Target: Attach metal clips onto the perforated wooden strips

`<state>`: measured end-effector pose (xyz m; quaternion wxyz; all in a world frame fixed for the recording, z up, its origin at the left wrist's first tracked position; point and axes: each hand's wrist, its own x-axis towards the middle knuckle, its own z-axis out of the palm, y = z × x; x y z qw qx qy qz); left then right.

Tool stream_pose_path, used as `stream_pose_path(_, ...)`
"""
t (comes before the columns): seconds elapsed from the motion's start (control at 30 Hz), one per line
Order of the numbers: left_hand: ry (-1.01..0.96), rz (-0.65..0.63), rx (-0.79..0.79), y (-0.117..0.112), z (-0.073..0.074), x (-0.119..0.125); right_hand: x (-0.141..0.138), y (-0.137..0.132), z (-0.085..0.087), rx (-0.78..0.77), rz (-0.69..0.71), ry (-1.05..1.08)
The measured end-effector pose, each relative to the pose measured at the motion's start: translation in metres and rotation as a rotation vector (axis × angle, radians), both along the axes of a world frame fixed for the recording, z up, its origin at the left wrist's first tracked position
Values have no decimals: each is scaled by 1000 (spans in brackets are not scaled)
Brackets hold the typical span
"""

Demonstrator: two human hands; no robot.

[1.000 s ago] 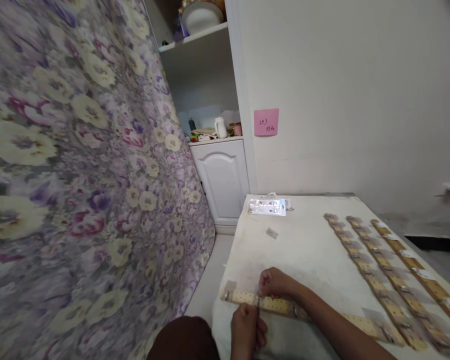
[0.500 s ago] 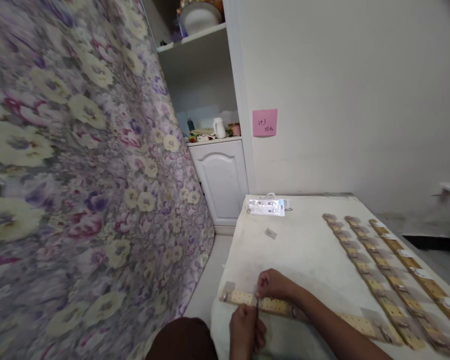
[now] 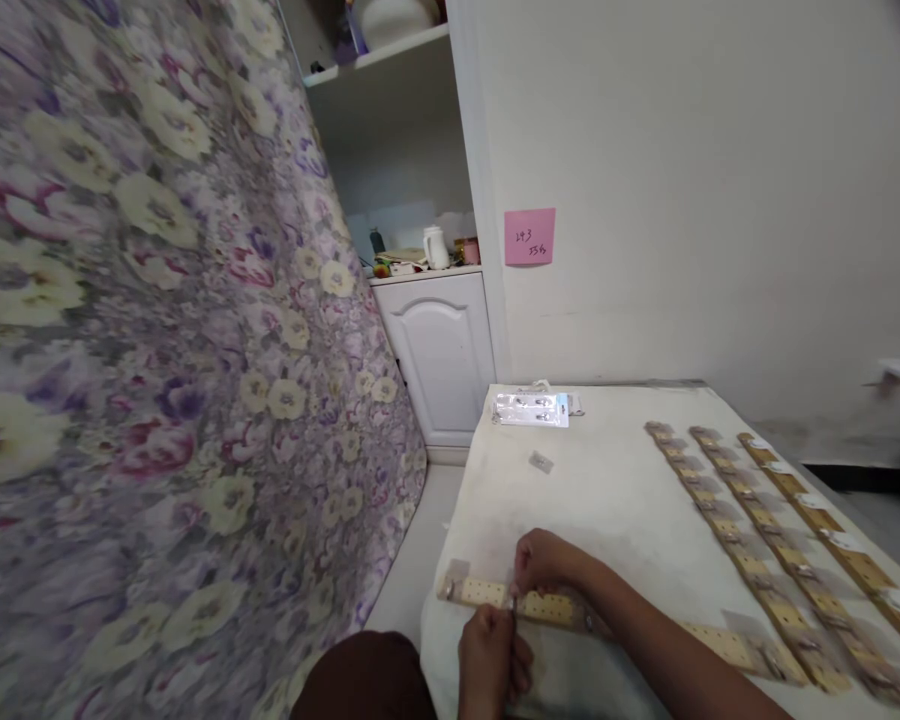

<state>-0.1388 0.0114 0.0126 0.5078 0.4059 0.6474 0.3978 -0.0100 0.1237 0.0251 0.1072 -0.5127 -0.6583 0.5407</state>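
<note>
A pale wooden strip with rows of small holes (image 3: 484,592) lies across the near part of the table, with small metal pieces and clear plastic squares fixed along it. Over its left half, my right hand (image 3: 544,560) pinches at a tiny thin piece. My left hand (image 3: 486,650) is closed just below, at the strip's near edge, fingers curled. A slim dark piece (image 3: 514,604) shows between the two hands; its kind is too small to tell. My right forearm covers part of the strip.
Three similar strips (image 3: 750,570) lie side by side on the right of the table (image 3: 600,480). A clear packet of small metal parts (image 3: 531,410) is at the back, with a small plastic piece (image 3: 541,462) nearer. A flowered curtain (image 3: 195,400) hangs at left.
The view has tipped down slightly. Both hands stay at the same spot on the strip, with the right fingers barely shifted.
</note>
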Motion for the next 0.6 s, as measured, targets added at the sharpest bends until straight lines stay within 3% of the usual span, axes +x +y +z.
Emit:
stream_pose_path(0.27, -22, -20, -16, 2, -3, -2, -2, 3, 2, 1, 10, -74)
stream_pose_path(0.6, -112, -58, -3, -14, -8, -8, 9, -4, 5, 0, -28, 81)
